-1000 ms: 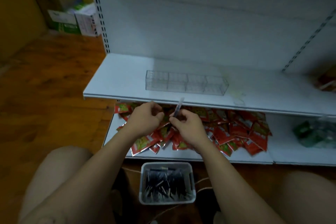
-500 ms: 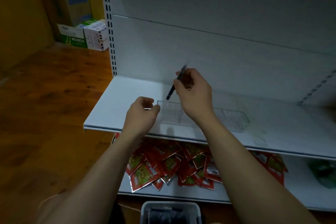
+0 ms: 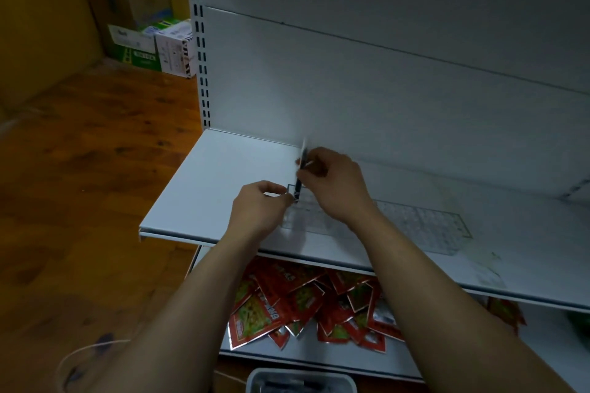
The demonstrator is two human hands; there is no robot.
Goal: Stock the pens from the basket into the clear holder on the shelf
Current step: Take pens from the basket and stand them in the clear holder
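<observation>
Where half a second ago it slanted in the air above the shelf, the slim dark pen [image 3: 300, 175] with a pale top end now stands nearly upright. Its tip has dropped to the left end of the long clear plastic holder [image 3: 415, 226], at or just inside the first compartment; blur hides which. The right hand [image 3: 332, 188] pinches the pen by its upper half, fingers curled round it. The left hand [image 3: 258, 209] has thumb and forefinger closed at the holder's left corner, apparently steadying it. The holder lies on the white metal shelf [image 3: 207, 188], and no other pens show inside it, so this looks like an early drop with only the release left. Below, red snack packets [image 3: 287, 303] litter the lower shelf [image 3: 542, 329]. Only the rim of the grey plastic basket [image 3: 300, 381] shows, at the bottom edge.
</observation>
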